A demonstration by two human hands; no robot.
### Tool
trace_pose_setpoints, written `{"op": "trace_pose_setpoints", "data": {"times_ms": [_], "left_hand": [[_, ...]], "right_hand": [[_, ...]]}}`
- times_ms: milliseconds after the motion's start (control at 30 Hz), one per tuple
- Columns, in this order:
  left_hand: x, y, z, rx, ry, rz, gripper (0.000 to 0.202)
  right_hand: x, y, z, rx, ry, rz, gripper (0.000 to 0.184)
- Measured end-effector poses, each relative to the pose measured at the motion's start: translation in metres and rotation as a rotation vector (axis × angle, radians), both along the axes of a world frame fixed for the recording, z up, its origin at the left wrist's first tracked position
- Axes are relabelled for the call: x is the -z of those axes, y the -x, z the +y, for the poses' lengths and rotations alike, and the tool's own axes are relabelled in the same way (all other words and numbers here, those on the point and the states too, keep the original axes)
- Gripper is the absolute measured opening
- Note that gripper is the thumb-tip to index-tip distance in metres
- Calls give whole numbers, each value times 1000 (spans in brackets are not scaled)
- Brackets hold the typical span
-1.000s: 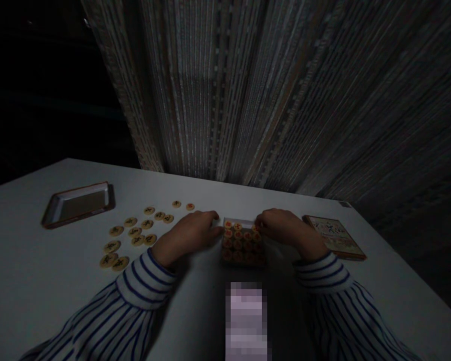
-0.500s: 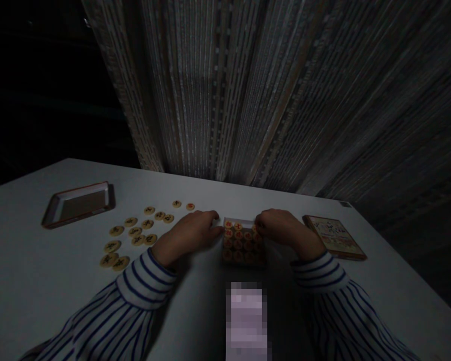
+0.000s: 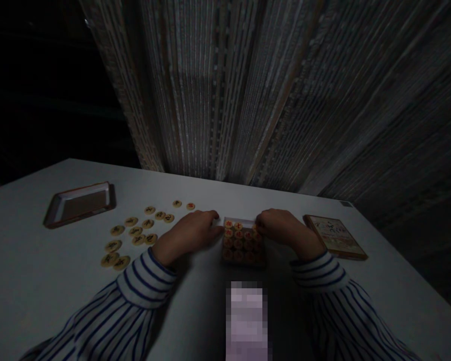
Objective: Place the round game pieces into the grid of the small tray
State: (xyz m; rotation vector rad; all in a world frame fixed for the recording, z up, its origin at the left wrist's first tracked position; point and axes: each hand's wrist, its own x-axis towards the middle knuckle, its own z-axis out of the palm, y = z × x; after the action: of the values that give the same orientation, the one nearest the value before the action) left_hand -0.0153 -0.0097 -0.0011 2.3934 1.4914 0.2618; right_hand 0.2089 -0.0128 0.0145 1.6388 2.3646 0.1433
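Note:
A shallow box (image 3: 244,267) sits centrally on the table, holding rows of round xiangqi pieces with red characters (image 3: 238,244). My left hand (image 3: 191,233) is beside the box's left edge, its thumb and forefinger apart with nothing between them; the thumb tip is at the edge. At the far right corner, the fingers of my right hand (image 3: 281,228) are closed over a red-marked xiangqi piece (image 3: 254,227), which they partly cover. A gap shows in the far row, left of that piece. Loose pieces with black characters (image 3: 148,224) lie left of my left hand.
A red-marked piece (image 3: 190,206) lies among the loose ones. An open tray-like lid (image 3: 75,216) is at the far left. To the right is a flat case with a printed picture (image 3: 336,235). Behind the white table (image 3: 210,321) hangs a striped curtain (image 3: 225,90).
Both hands stay almost where they were around the box. The view has shifted very slightly; the pieces and box have not visibly moved.

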Motion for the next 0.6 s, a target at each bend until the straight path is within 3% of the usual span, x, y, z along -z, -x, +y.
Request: {"op": "trace_pose_setpoints", "data": {"times_ms": [467,600], "left_hand": [[-3,0,0,-9,6,-24,43],[-16,8,3,-29,-66,-58,32]], "right_hand": [[-8,-1,-2,-10,1,23,25],[-26,2,-6,-6,-190,104,28]]}}
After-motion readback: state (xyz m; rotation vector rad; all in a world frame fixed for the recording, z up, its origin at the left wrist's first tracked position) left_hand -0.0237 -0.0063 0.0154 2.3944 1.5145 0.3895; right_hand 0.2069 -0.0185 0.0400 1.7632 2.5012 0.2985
